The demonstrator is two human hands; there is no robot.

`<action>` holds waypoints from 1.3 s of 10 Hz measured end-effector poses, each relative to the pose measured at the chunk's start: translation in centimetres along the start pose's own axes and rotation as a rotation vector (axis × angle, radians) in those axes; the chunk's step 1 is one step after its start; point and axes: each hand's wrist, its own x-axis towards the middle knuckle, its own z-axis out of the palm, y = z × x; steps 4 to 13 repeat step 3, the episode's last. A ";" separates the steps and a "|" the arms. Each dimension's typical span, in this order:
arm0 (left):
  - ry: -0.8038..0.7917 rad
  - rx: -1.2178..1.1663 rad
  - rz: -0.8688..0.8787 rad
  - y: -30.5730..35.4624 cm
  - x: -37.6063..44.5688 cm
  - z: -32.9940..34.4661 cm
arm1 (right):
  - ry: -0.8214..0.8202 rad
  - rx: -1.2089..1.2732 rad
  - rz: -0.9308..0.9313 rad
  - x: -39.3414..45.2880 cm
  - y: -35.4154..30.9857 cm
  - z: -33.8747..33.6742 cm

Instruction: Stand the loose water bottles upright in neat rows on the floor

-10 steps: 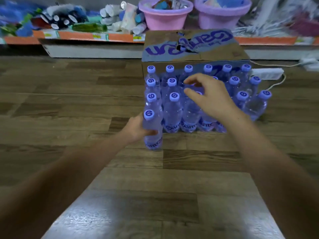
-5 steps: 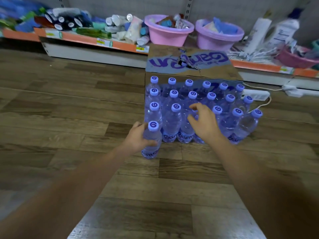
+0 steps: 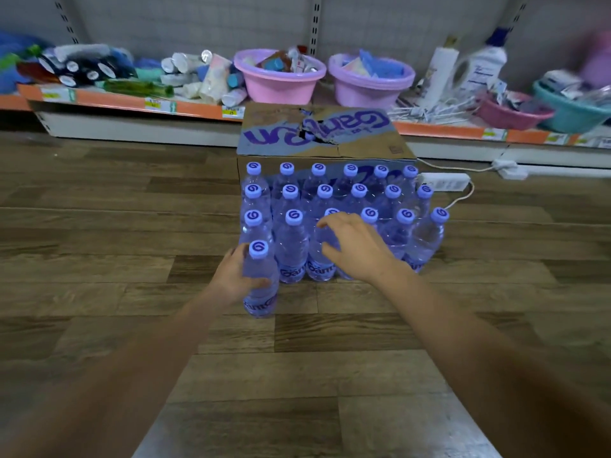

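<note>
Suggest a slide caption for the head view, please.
Left hand grips front bottle; right hand hovers over rows.

Your left hand (image 3: 236, 276) reaches toward 12 o'clock, fingers curled in a grasp, thumb across the front. Your right hand (image 3: 358, 247), at its 2 o'clock, hovers palm down, fingers spread and loosely bent, empty.

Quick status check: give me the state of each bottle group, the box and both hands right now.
Front bottle: upright on the floor, starting a new row.
Bottle block: three rows standing upright, caps on.
Cardboard box: behind the block, top torn.
Left hand: gripping the front bottle.
Right hand: open, fingers spread over the front-row bottles.
</note>
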 end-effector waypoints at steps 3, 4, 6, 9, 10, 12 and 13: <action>-0.138 0.107 -0.006 -0.8 -1.5 -1.8 | 0.167 0.245 0.097 -7.1 4.9 2.3; -0.138 0.107 -0.006 -0.8 -1.5 -1.8 | 0.167 0.245 0.097 -7.1 4.9 2.3; -0.138 0.107 -0.006 -0.8 -1.5 -1.8 | 0.167 0.245 0.097 -7.1 4.9 2.3; -0.138 0.107 -0.006 -0.8 -1.5 -1.8 | 0.167 0.245 0.097 -7.1 4.9 2.3; -0.138 0.107 -0.006 -0.8 -1.5 -1.8 | 0.167 0.245 0.097 -7.1 4.9 2.3; -0.138 0.107 -0.006 -0.8 -1.5 -1.8 | 0.167 0.245 0.097 -7.1 4.9 2.3; -0.138 0.107 -0.006 -0.8 -1.5 -1.8 | 0.167 0.245 0.097 -7.1 4.9 2.3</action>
